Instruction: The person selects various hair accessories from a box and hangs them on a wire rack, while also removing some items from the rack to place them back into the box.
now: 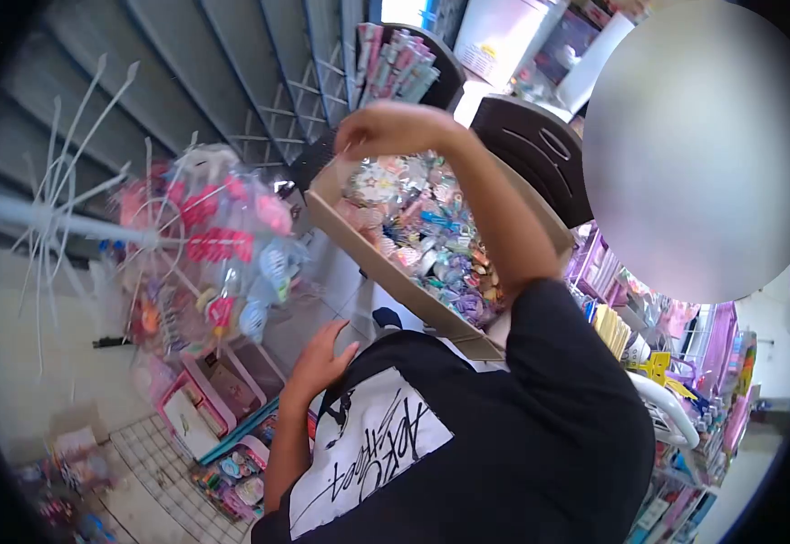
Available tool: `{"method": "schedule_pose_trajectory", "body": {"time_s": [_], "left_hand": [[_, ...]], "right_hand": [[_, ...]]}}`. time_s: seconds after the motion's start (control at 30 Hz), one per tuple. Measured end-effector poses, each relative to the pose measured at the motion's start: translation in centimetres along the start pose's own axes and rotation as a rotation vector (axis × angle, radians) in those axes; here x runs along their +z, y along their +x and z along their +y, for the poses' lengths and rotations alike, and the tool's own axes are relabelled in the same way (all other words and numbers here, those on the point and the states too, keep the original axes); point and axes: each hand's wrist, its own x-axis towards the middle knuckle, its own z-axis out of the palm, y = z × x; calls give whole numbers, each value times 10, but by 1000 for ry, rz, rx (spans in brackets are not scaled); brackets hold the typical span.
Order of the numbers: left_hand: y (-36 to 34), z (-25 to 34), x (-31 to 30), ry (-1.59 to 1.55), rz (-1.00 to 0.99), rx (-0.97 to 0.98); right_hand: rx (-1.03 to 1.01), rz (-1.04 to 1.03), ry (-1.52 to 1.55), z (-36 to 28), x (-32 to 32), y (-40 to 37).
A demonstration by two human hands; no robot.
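A large cardboard box [395,283] sits in front of me, filled with small plastic-wrapped trinkets [454,231] in many colours. My right hand [390,129] reaches across it to the far left corner. Its fingers look curled downward, and whatever they grip is blurred and too small to name. Below that hand lies a clear packet of white flower-shaped pieces [377,184]. My left hand [324,355] hangs open beside my body, thumb and fingers apart, holding nothing.
On the left stands a white wire rack [46,218], hung with bagged pink and blue goods [222,240]. Pink bins [222,394] stand below. Dark chairs [535,150] and wrapped rolls [395,68] lie beyond the box. Stocked shelves [685,426] line the right.
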Motion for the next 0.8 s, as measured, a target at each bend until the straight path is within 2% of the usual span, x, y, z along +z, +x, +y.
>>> {"method": "schedule_pose_trajectory", "body": {"time_s": [0.03, 0.07, 0.13, 0.17, 0.2, 0.23, 0.27, 0.33, 0.37, 0.4, 0.47, 0.5, 0.53, 0.6, 0.63, 0.67, 0.73, 0.8], "left_hand": [[28, 21, 0, 26, -70, 116], [45, 33, -1, 21, -94, 114], [74, 51, 0, 105, 9, 293], [85, 57, 0, 98, -8, 292], [95, 63, 0, 237, 35, 359], [102, 65, 2, 377, 79, 426], [107, 61, 6, 372, 65, 422], [114, 50, 14, 356, 11, 347], [115, 50, 15, 353, 2, 344], [116, 52, 14, 376, -9, 333], [116, 55, 13, 398, -33, 320], [117, 57, 12, 395, -25, 322], [119, 57, 10, 393, -15, 325], [125, 56, 9, 363, -17, 316], [129, 56, 9, 333, -7, 302], [132, 60, 8, 338, -9, 303], [143, 77, 7, 238, 13, 359], [157, 95, 13, 132, 21, 386]], "right_hand": [[190, -154, -142, 63, -14, -10], [359, -329, -297, 112, -11, -17], [256, -587, -506, 168, 10, -67], [363, -726, -571, 191, 33, -92], [467, -867, -635, 200, 53, -117], [413, -845, -622, 195, 62, -143], [358, -821, -611, 188, 68, -169], [141, -324, -723, 212, 101, -231], [187, -252, -770, 219, 114, -243], [192, -254, -762, 220, 114, -247], [334, -342, -770, 219, 115, -257], [204, -210, -780, 220, 115, -262], [213, -207, -775, 206, 104, -256], [97, -339, -709, 172, 70, -233], [280, -488, -627, 147, 56, -214], [281, -483, -626, 127, 45, -199], [431, -602, -389, 88, 22, -174], [436, -600, -326, 44, -6, -153]]}}
